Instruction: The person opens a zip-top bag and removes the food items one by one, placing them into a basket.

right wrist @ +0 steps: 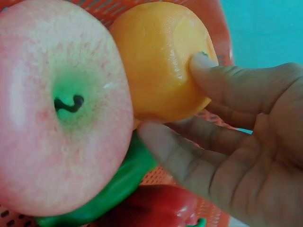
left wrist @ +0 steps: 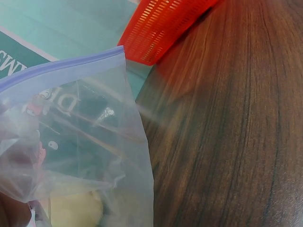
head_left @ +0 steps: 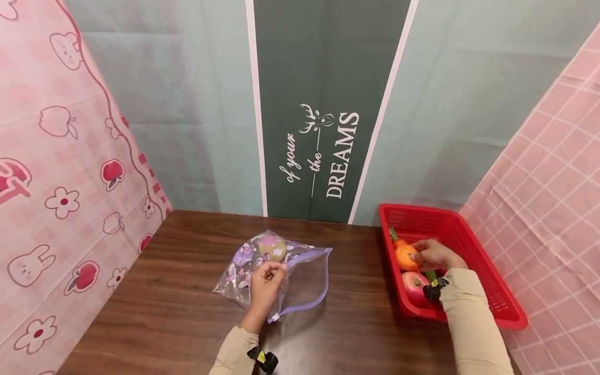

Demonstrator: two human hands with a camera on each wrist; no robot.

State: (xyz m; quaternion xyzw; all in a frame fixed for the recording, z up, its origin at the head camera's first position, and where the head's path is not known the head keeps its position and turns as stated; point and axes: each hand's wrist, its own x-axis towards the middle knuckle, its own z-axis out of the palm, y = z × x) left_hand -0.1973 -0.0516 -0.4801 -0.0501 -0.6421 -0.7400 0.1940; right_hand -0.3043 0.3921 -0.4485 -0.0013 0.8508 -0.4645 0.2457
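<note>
My left hand [head_left: 266, 284] pinches the upper layer of a clear slider bag [head_left: 307, 284] near its purple zip edge. The bag lies on the table with its mouth agape to the right. Inside it, behind the printed film, sits a pale yellow rounded thing [left wrist: 75, 208]. Over the red basket [head_left: 492, 291], my right hand [head_left: 436, 255] grips an orange [right wrist: 161, 61], thumb near its green stem spot and fingers along its lower side. A pink-red apple [right wrist: 61, 109] lies right beside the orange.
Also in the basket are a green pepper-like vegetable [right wrist: 113, 189], a red pepper [right wrist: 156, 205] and a carrot [head_left: 395, 237] with a green top. The basket stands at the table's right, near a pink checked cloth [head_left: 553, 187]. A green cloth backs the brown table [head_left: 183, 271].
</note>
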